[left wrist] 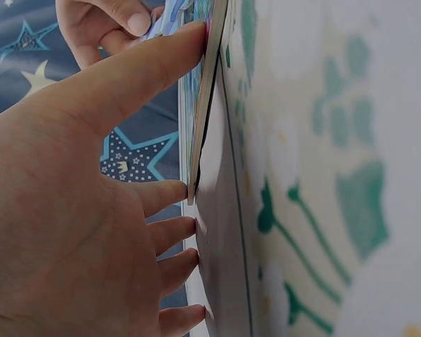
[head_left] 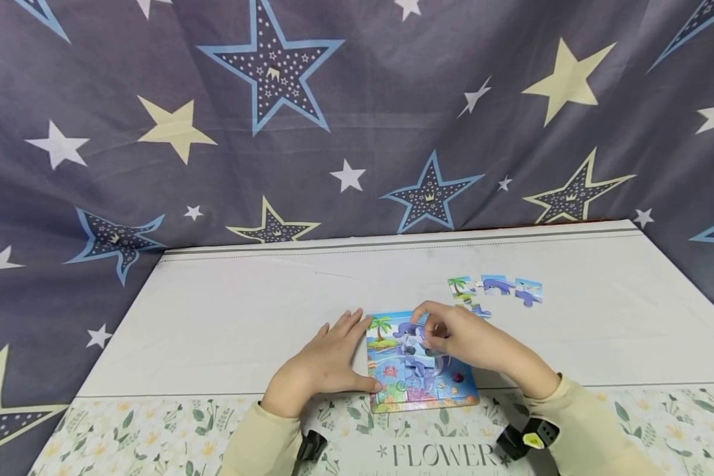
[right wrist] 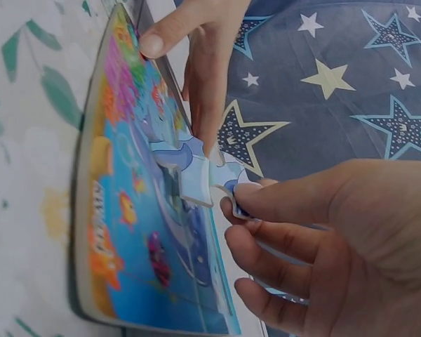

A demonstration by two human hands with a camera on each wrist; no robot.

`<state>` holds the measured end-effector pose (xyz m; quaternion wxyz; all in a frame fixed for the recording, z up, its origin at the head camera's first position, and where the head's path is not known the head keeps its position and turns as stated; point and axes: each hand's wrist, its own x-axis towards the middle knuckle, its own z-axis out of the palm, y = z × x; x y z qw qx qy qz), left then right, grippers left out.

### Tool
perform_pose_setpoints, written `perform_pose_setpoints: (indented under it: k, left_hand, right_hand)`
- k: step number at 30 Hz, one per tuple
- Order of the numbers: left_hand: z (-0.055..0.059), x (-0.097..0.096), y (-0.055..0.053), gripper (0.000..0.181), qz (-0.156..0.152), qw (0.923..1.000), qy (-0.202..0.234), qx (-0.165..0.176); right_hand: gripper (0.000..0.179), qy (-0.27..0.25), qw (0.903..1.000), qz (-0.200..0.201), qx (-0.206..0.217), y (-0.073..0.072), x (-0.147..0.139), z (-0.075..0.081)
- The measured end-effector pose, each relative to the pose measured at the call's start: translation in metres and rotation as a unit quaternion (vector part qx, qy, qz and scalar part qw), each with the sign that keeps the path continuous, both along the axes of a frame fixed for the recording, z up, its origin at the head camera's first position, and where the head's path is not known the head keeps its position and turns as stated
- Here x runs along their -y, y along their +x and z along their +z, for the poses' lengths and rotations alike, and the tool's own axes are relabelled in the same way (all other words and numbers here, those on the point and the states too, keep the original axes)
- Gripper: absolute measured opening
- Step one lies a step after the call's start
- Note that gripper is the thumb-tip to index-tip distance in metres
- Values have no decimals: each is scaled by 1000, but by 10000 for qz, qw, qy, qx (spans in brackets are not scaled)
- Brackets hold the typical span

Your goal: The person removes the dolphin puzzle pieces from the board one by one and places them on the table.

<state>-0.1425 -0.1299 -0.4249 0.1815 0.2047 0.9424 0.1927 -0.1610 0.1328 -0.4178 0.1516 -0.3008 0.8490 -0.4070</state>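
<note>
A star-patterned curtain (head_left: 357,119) is hung behind a white surface (head_left: 262,311) edged by a floral mat (head_left: 155,430). A puzzle board (head_left: 419,370) is laid at the near edge, steadied by the left hand (head_left: 321,367), whose fingers (left wrist: 165,60) are spread flat against its side. A puzzle piece (right wrist: 196,179) is pinched in the right hand (head_left: 461,340) over the board's upper middle. 3 or 4 loose pieces (head_left: 500,289) are seen farther back. The piece is judged light, thin and stiff, best held by its edges.
</note>
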Motion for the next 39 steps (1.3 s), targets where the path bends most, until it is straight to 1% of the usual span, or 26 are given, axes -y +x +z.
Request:
perform_pose_setpoints:
  k: [10, 16, 27, 30, 39]
  left_hand:
    - [-2, 2, 1, 110, -6, 10000, -8, -29]
    - [-2, 3, 2, 111, 2, 10000, -5, -10]
    - [-2, 3, 2, 110, -22, 10000, -24, 6]
    - [-2, 3, 1, 109, -26, 10000, -9, 11]
    - [-2, 2, 0, 109, -48, 10000, 1, 10]
  right_hand:
    - [17, 94, 9990, 73, -421, -5, -14, 7]
    - [17, 220, 9982, -100, -552, -8, -24, 11]
    - [19, 322, 9962, -232, -779, -16, -49, 17]
    - [19, 371, 9952, -337, -840, -19, -56, 19]
    - [21, 443, 9896, -846, -1077, -22, -74, 23]
